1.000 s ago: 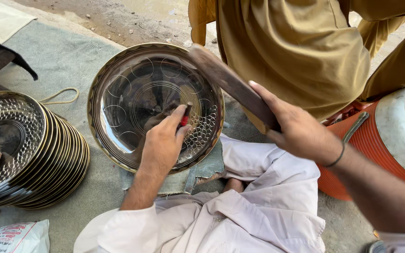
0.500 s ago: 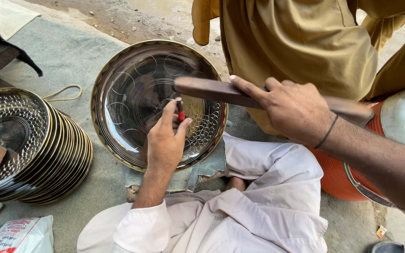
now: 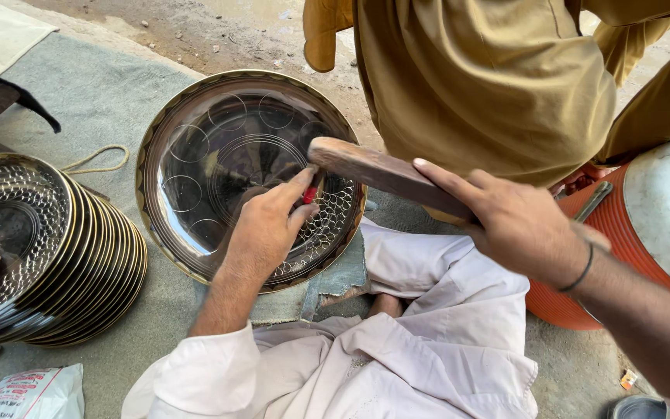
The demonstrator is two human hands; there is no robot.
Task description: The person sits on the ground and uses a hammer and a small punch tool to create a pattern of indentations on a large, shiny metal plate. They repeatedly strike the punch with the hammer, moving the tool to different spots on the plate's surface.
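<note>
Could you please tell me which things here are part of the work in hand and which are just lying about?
In use:
- left hand holding small red-tipped tool
- round metal tray
- right hand holding wooden bat

Lying about:
- stack of patterned trays
- orange cooler
- white bag
- rope loop

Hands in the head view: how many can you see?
2: the left hand on the round metal tray, the right hand gripping a wooden block above it.

Soft, even daylight with faint shadows; the round engraved metal tray [image 3: 195, 194] shows bright sky glare. Focus is sharp, edges slightly stretched.
</note>
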